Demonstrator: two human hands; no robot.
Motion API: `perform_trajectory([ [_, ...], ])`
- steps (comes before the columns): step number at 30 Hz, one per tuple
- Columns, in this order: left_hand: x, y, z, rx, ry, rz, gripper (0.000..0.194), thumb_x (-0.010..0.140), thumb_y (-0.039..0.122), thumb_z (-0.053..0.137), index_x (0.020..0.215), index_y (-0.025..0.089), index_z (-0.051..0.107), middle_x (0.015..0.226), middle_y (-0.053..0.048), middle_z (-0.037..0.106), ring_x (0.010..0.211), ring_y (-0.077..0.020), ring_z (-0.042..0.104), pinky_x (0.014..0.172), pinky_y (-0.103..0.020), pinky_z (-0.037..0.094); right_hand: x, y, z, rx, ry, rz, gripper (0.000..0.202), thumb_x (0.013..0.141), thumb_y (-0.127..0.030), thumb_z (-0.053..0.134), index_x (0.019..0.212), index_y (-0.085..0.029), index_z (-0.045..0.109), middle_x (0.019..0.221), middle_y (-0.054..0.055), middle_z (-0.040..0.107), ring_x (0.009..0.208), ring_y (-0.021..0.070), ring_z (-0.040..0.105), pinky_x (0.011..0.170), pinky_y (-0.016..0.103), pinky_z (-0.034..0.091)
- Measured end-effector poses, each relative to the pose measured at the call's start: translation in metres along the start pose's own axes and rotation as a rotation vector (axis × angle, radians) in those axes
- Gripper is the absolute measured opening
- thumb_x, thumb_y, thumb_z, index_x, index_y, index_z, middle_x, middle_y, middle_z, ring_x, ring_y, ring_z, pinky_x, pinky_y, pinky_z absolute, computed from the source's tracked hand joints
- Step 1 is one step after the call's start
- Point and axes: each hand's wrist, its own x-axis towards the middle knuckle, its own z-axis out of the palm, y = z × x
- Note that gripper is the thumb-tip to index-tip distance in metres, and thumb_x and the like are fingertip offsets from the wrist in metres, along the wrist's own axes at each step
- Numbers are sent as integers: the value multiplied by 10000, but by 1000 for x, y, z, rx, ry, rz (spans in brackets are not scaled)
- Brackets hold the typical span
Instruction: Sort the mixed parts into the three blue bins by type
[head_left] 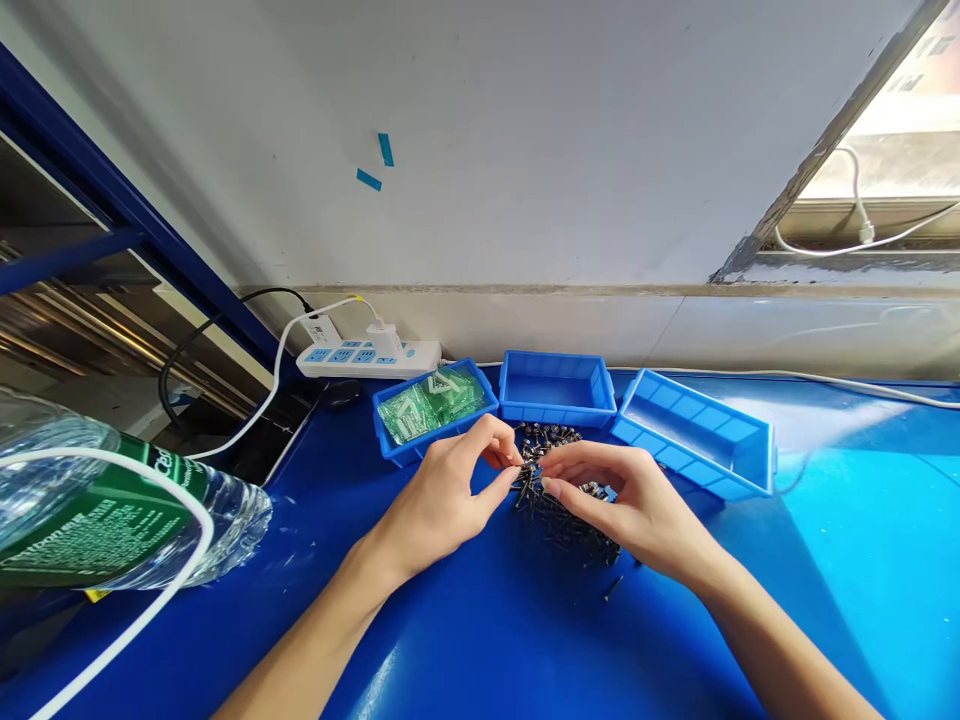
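A loose pile of dark screws (562, 525) lies on the blue table, with both of my hands over it. My left hand (450, 490) is closed in a pinch, thumb against fingers, at the pile's left side. Facing it, my right hand (630, 495) also pinches, its thumb and fingertips a short way from the left ones. Something small and dark shows around the fingertips, but I cannot tell whether it is held or part of the pile behind. One single screw (613, 588) lies apart, nearer to me.
Behind the pile stand a blue bin (405, 452) holding green-printed plastic packets (435, 402), a middle blue bin (559, 408) and an angled right bin (694, 440). A power strip (427, 357) sits by the wall. At left are a large water bottle (112, 510) and a white cable (199, 510).
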Motion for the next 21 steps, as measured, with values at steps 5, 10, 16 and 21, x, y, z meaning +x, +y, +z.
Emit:
perform_trajectory([
  [5, -2, 0, 1, -81, -2, -29, 251, 896, 66, 653, 949, 251, 491, 894, 54, 710, 807, -97, 699, 805, -206, 571, 1, 2, 2, 139, 56, 85, 268, 794, -435, 832, 913, -211, 746, 839, 41, 800, 764, 219, 770, 715, 323, 631],
  [10, -3, 0, 3, -142, -22, -48, 277, 895, 58, 659, 964, 254, 475, 909, 54, 720, 809, -95, 711, 802, -202, 581, 0, 3, 3, 317, -27, 160, 351, 756, -437, 875, 1001, -202, 787, 860, 54, 823, 809, 223, 791, 784, 337, 636],
  [16, -3, -3, 2, 61, -25, 15, 249, 920, 119, 693, 1109, 236, 580, 1056, -2, 751, 924, -151, 741, 873, -269, 618, 2, 13, 7, 362, 43, 142, 291, 790, -465, 845, 896, -195, 820, 781, 59, 813, 764, 230, 791, 768, 352, 651],
  [21, -5, -16, 3, 408, -192, 95, 303, 967, 64, 577, 1243, 149, 670, 1223, -109, 759, 1159, -267, 713, 1028, -439, 596, 6, 21, 2, 334, 342, 25, 464, 828, -400, 823, 1275, -311, 738, 1349, 72, 739, 1121, 266, 759, 936, 397, 634],
])
